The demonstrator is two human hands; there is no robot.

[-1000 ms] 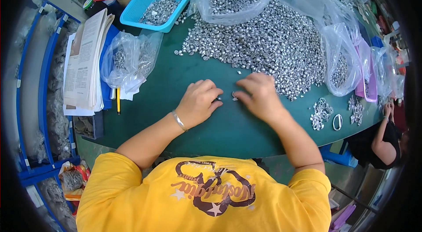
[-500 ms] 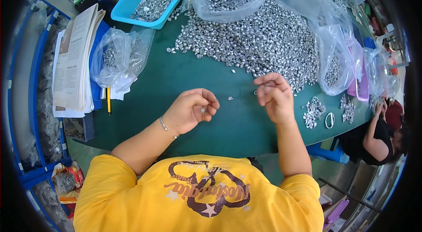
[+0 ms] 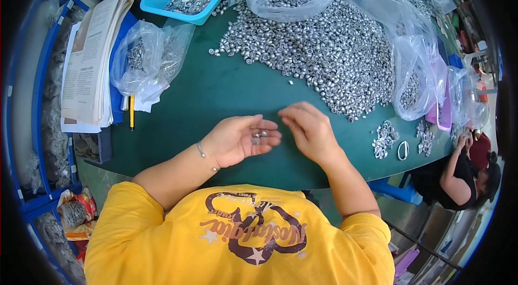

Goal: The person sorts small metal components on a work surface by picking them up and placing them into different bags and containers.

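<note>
several small silvery pieces [image 3: 263,134] lie on the left hand [image 3: 237,136], its grip open, mid-frame; just beside, the right hand [image 3: 313,133] curls, its grip closed or not i cannot tell; a silvery heap [image 3: 329,58] lies on the desk [image 3: 216,88] toward the frame's upper right

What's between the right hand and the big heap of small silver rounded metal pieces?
One loose silver metal piece lies on the green tabletop between the right hand and the heap, as the head view shows.

Blurred right fingers [image 3: 302,116], metal bits [image 3: 263,134] on left fingers [image 3: 270,141] too small to tell, turquoise basket [image 3: 203,17] cropped above
</note>
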